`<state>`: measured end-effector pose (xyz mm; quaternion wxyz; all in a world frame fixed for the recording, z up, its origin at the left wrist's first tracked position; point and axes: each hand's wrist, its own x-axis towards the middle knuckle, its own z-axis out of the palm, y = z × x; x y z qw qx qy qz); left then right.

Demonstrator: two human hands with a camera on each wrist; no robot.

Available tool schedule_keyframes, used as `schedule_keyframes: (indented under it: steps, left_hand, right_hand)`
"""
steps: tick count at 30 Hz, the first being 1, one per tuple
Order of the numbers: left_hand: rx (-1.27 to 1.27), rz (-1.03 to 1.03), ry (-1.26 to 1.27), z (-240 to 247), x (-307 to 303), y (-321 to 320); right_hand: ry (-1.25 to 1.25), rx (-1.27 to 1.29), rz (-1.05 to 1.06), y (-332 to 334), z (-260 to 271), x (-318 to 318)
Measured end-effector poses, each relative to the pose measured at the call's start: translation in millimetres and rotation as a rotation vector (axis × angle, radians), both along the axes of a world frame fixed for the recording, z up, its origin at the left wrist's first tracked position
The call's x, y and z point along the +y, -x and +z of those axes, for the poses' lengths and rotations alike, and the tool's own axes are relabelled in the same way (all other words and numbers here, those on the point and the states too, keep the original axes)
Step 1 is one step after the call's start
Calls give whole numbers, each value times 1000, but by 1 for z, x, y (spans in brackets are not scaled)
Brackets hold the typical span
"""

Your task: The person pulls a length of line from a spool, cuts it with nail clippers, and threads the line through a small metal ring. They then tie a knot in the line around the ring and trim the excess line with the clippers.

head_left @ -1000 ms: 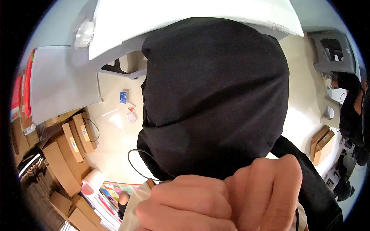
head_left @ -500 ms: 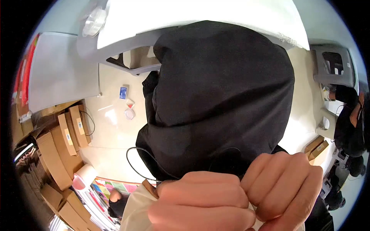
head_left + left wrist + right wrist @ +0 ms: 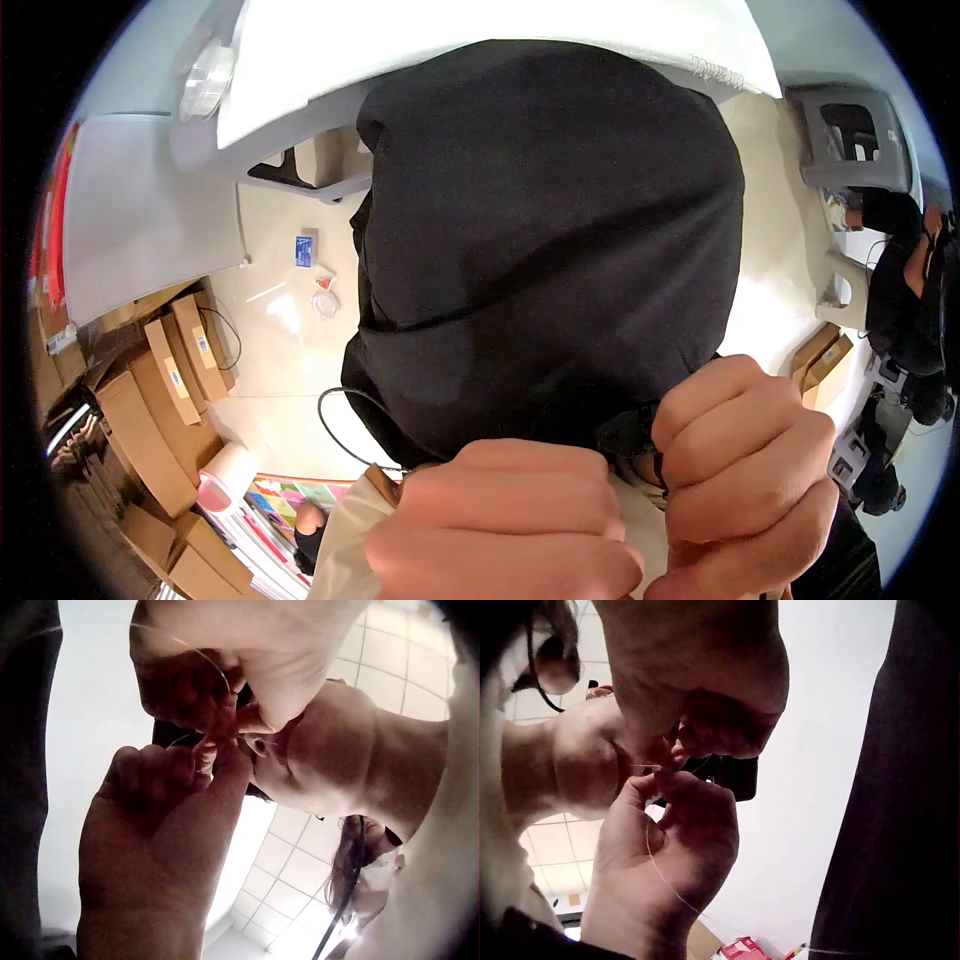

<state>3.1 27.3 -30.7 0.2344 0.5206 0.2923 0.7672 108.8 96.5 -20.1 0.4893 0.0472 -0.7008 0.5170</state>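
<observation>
A thin pale thread point(image 3: 204, 657) point(image 3: 654, 868) runs from the pinched fingertips of my left hand point(image 3: 500, 520) point(image 3: 262, 645) point(image 3: 667, 862) and curves away to my left. My right hand point(image 3: 745, 475) point(image 3: 161, 847) point(image 3: 705, 667) has its fingers curled and its fingertips pinched close against those of the left; a short stretch of thread shows there, near the face. In the head view both hands are seen from the back, side by side at the bottom, and their fingertips are hidden. Black cloth point(image 3: 550, 220) covers the lap beyond them.
A white-covered table point(image 3: 480, 20) stands ahead, with a clear plastic container point(image 3: 208, 80) at its left. Cardboard boxes point(image 3: 150, 430) are piled at left. A small blue box point(image 3: 304, 251) lies on the floor. Grey stool point(image 3: 855, 140) and a seated person point(image 3: 900, 290) are at right.
The right hand has turned and its knuckles have moved slightly away from the left hand. The head view has shifted a little; the left hand keeps its curled shape.
</observation>
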Motion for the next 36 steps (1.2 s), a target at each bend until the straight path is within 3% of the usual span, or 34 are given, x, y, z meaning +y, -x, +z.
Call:
schedule_keyframes:
  steps: [4,7,11,14,17,22,31,35,36]
  left_hand:
    - [-51,-28,60,2,-1,2]
    - [-74,-30,98,5,-2,4]
    - [-79,-5,86,11,-4,2]
    - [-92,5,165,21,-9,-5]
    - [-83,6,29,-1,-17,-14]
    - [-25,10,-4,-8,-12,-12]
    - [8,-14,47,-6,-1,-7]
    - [20,-33,75,-1,1,-7]
    - [28,-39,79,2,1,-7]
  right_hand:
    - [-174,92,-176,10,-10,4]
    - [-117,305,-347,24,-36,-11]
    - [-120,201,-173,16,-17,-1]
    - [-132,226,-262,18,-13,-8]
    - [-117,275,-397,20,-12,-16]
    - [-199,313,-305,10,-22,-11]
    - [-91,205,-257,-1,-27,-1]
    - [61,168,-594,1,-24,-21]
    - [56,175,-575,0,-23,-21]
